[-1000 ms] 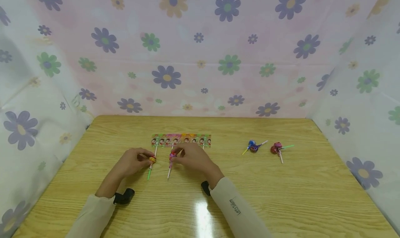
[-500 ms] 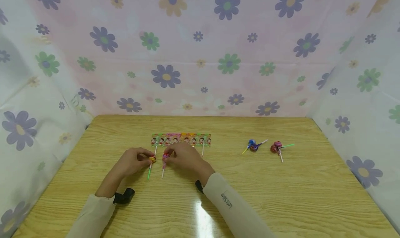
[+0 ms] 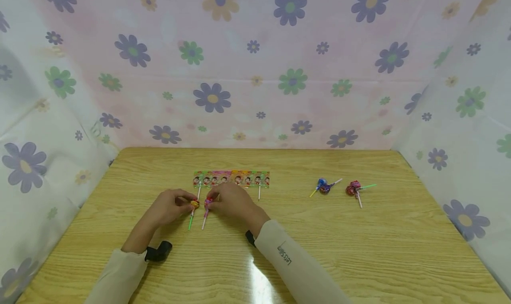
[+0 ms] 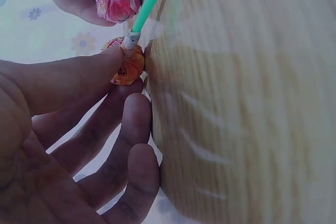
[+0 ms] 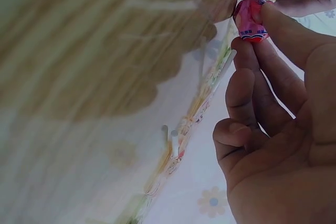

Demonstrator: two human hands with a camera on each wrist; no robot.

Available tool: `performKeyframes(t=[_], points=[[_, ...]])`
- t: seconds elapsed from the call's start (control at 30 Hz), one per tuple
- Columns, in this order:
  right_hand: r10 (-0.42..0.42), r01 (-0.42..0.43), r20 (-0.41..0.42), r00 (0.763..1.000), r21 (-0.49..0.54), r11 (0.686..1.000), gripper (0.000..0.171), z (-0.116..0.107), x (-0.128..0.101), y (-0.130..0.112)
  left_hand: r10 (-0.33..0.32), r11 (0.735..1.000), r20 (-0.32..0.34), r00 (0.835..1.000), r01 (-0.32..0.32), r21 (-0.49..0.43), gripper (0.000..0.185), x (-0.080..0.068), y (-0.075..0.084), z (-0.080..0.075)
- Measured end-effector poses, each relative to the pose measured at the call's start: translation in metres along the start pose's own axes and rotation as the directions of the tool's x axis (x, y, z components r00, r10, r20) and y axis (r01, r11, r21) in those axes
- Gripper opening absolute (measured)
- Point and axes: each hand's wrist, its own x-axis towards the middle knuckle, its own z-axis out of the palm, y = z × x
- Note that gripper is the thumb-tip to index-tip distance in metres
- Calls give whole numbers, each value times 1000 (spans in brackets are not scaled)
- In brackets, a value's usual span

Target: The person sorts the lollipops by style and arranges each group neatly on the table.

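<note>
My left hand (image 3: 172,206) pinches an orange-yellow wrapped lollipop (image 3: 194,204) by its candy head, its green stick (image 3: 190,222) pointing toward me. Just to the right, my right hand (image 3: 231,201) holds a pink wrapped lollipop (image 3: 208,202) between thumb and fingers, its pale stick also toward me. A small gap parts the two candy heads in the head view. In the left wrist view the orange wrapper (image 4: 129,68) sits under the thumb, with the pink lollipop (image 4: 118,4) beyond it. The right wrist view shows the pink wrapper (image 5: 252,20) close up.
Behind the hands lies a row of flat packets (image 3: 238,179) with cartoon faces, white sticks (image 3: 259,192) jutting toward me. Farther right on the wooden table (image 3: 379,246) rest a blue and purple lollipop pair (image 3: 323,186) and a red and pink pair (image 3: 353,188). Flowered cloth surrounds the table.
My right hand has moved left with the pink lollipop, bringing it close beside the orange-yellow one. My left hand has stayed in place.
</note>
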Motion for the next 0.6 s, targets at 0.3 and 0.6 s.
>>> performKeyframes(t=[0.3,0.6], points=[[16,-16,11,1000,-14,1000,33,-2,-2,-1,-24,1000,3,1000,24,9,22,1,1,0],[71,-71,-28,997,26,997,32,-15,-28,13,-19,1000,3,1000,19,15,23,0,0,0]])
